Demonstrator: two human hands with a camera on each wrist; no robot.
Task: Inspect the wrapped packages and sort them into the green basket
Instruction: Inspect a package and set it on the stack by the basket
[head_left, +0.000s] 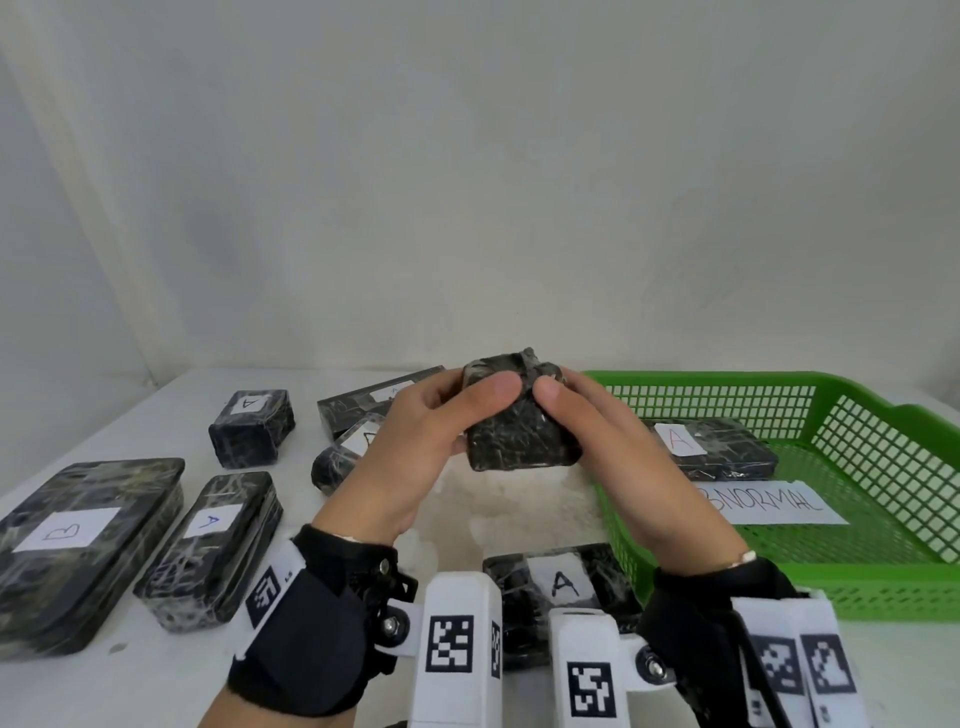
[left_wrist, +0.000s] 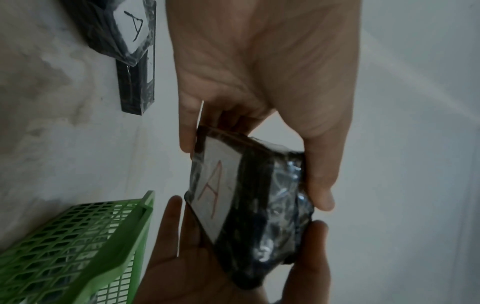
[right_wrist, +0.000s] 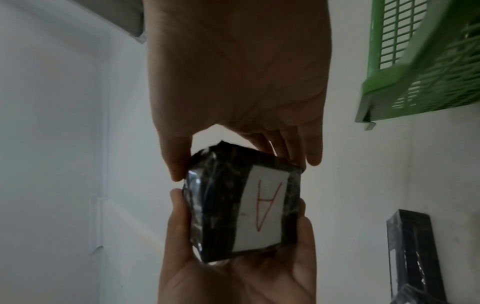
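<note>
Roughly, packages: eight black film-wrapped packages counted in the head view; six lay on the white table (head_left: 156, 415), one in the basket, one held.
Held package: small black blocky package wrapped in shiny crinkled film (head_left: 519, 436); white paper label with a red "A" on the face turned away from the head camera, seen in both wrist views (right_wrist: 262, 209).
Location: held package was up in the air over the table, just left of the green plastic mesh basket (head_left: 883, 431).
Left hand (head_left: 415, 447): grasping the held package, thumb on the near face, fingers behind on the label side.
Right hand (head_left: 613, 457): grasping the same package from the right, thumb tip next to the left thumb.
Basket contents: one flat wrapped package with red "A" label (head_left: 711, 447); one white paper sheet (head_left: 779, 504), lettering partly hidden, reading "...NORMAL".
Table labels: one "B" package (head_left: 78, 540), the others that could be read "A".
</note>
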